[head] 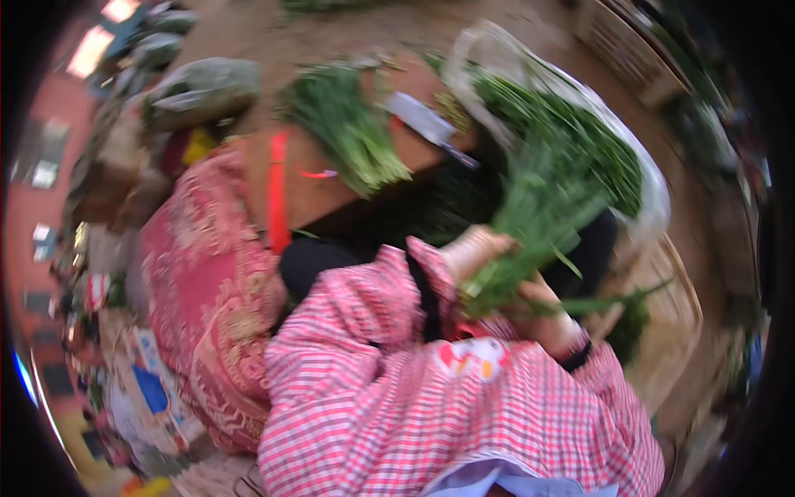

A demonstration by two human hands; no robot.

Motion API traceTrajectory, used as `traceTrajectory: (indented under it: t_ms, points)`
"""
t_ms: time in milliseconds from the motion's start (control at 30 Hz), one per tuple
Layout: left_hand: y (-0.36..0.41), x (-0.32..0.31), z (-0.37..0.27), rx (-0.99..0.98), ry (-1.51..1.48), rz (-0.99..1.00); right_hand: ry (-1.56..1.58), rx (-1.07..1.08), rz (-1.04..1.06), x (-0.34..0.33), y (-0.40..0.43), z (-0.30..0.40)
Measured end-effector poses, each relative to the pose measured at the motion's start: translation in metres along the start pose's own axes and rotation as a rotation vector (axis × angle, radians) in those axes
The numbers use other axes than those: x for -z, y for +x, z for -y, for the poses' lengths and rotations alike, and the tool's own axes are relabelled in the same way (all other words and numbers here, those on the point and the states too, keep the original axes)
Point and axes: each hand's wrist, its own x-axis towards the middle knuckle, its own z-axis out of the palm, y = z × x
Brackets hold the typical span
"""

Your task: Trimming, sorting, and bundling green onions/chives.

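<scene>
A loose bunch of long green leaves, like garlic chives (546,199), lies across my lap, blurred by motion. My left hand (481,248) grips its left side above the pale stem ends. Lower down, my right hand (540,301) is closed around the stems, with a few leaves sticking out to the right. Ahead, a bundle of the same kind of greens (348,130) rests on a brown board (267,180). Beside that bundle lies a cleaver (425,121) with a dark handle. Red ribbon strips (277,192) hang at the board's left side.
An open clear plastic bag (652,180) full of greens stands at the right. Below it is a tan basket or sack (671,354) with dark green scraps. Pink patterned cloth (211,279) drapes on my left. Filled plastic bags (205,90) sit farther off at the upper left.
</scene>
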Motion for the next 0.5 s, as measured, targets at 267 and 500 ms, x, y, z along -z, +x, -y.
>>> traceTrajectory:
  t_ms: [267, 500]
  points:
    - [0.054, -0.002, 0.012, 0.184, -0.113, 0.035, -0.108, -0.170, -0.165, 0.022, 0.010, 0.004]
    - [0.041, -0.029, -0.003, 0.143, 0.519, -0.202, -0.050, -0.308, -0.279, 0.028, 0.013, 0.010]
